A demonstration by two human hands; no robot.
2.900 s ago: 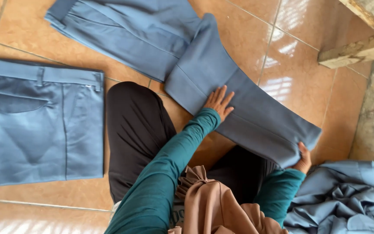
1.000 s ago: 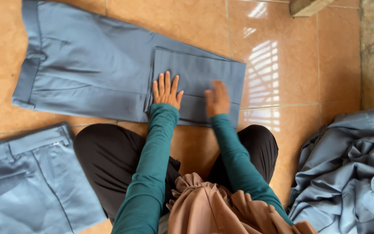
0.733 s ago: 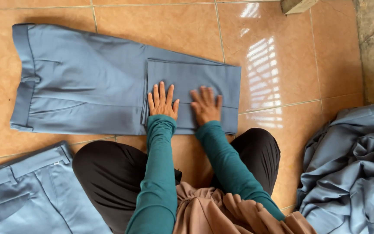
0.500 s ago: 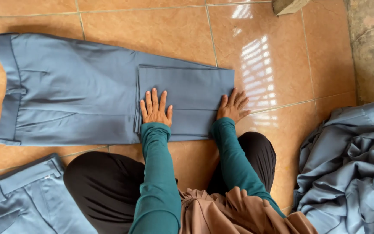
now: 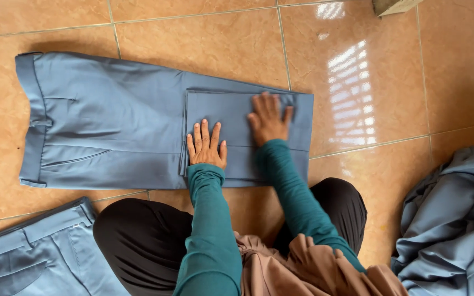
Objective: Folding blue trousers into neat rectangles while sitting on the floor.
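Fingers spread flat, holding nothing: left hand [image 5: 207, 147] and right hand [image 5: 268, 119] press the folded leg of the blue trousers [image 5: 111, 123] on the tiled floor [image 5: 204, 38]; heaped blue garments [image 5: 456, 219] lie right.

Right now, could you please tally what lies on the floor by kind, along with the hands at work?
Folded blue trousers under the hands: 1
Other blue trousers, partly in view at bottom left: 1
Heap of blue cloth at right, pieces too tangled to count: 1
Wooden block at top edge: 1
Hands, left and right, both flat on the folded leg: 2
Total: 6
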